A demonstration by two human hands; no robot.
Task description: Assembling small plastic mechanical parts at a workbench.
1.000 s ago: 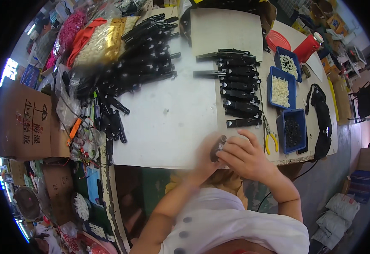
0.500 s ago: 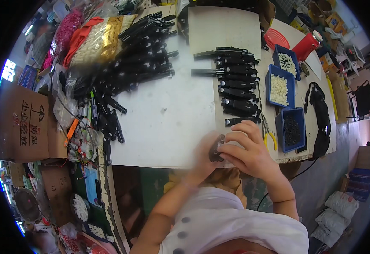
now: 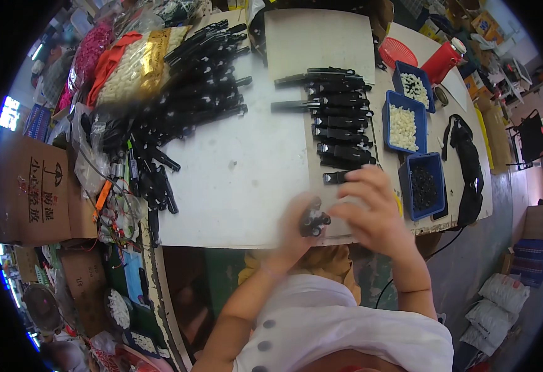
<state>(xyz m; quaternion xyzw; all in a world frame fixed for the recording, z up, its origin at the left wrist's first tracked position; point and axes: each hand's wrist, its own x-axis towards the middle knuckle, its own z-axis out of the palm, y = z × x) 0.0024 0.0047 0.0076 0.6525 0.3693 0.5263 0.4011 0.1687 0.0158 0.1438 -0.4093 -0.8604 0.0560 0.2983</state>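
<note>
My left hand (image 3: 291, 228) is closed around a black folded bundle (image 3: 312, 218) above the table's front edge. Several round ends of the bundle face up, while its lower part is hidden by the hand. Just to the right hangs my right hand (image 3: 374, 214), slightly blurred, its fingers apart and not touching the bundle; nothing shows between them. Behind the hands, a column of similar black folded bundles (image 3: 343, 135) lies side by side on the white board.
Blue bins of white pieces (image 3: 402, 127) and black pieces (image 3: 423, 189) stand at the right, beside a black pouch (image 3: 467, 167). Yellow-handled pliers (image 3: 399, 203) are partly covered by my right hand. More black bundles (image 3: 203, 93) are heaped at the left, near a cardboard box (image 3: 39, 192).
My right hand has come off the bundle and moved slightly right, its fingers spreading. The left hand has tipped the bundle so more of its round ends show. The view has shifted slightly.
</note>
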